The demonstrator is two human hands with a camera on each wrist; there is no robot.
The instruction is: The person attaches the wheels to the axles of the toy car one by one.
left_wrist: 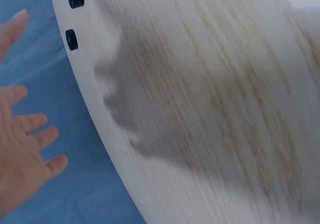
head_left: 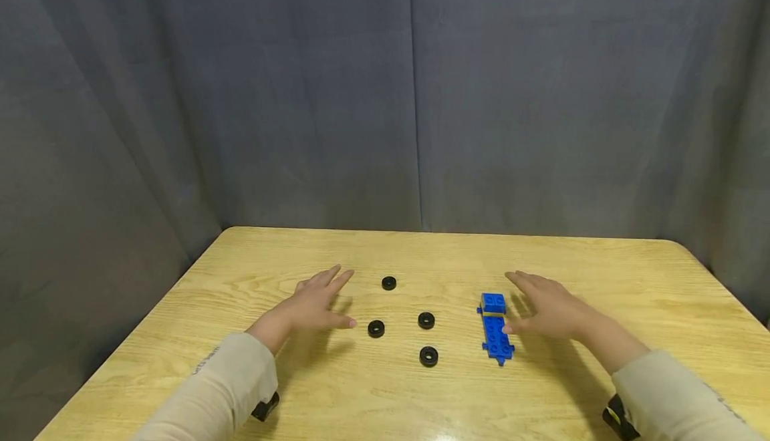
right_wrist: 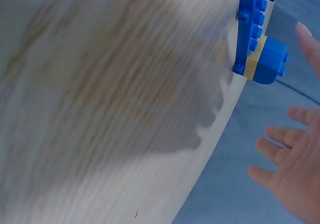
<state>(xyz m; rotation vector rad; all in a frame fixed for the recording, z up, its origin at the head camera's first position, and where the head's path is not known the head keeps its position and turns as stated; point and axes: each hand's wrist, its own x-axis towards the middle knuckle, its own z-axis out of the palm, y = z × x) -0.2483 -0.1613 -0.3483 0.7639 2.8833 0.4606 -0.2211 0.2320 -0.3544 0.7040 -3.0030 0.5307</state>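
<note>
Several small black toy tyres lie on the wooden table: a far tyre (head_left: 389, 283), a left tyre (head_left: 375, 329), a middle tyre (head_left: 426, 321) and a near tyre (head_left: 429, 357). Right of them stands a blue toy car chassis (head_left: 494, 334) of studded bricks, with a yellow layer under its raised block (right_wrist: 270, 60). My left hand (head_left: 313, 304) hovers left of the tyres, fingers spread, holding nothing. Beside the chassis my right hand (head_left: 550, 309) is held above the table, fingers spread; its thumb overlaps the chassis in the head view.
Grey curtains (head_left: 313, 93) hang behind and beside the wooden table (head_left: 289, 387). Both wrists carry black devices, the left device (head_left: 265, 407) and the right device (head_left: 619, 418), below beige sleeves.
</note>
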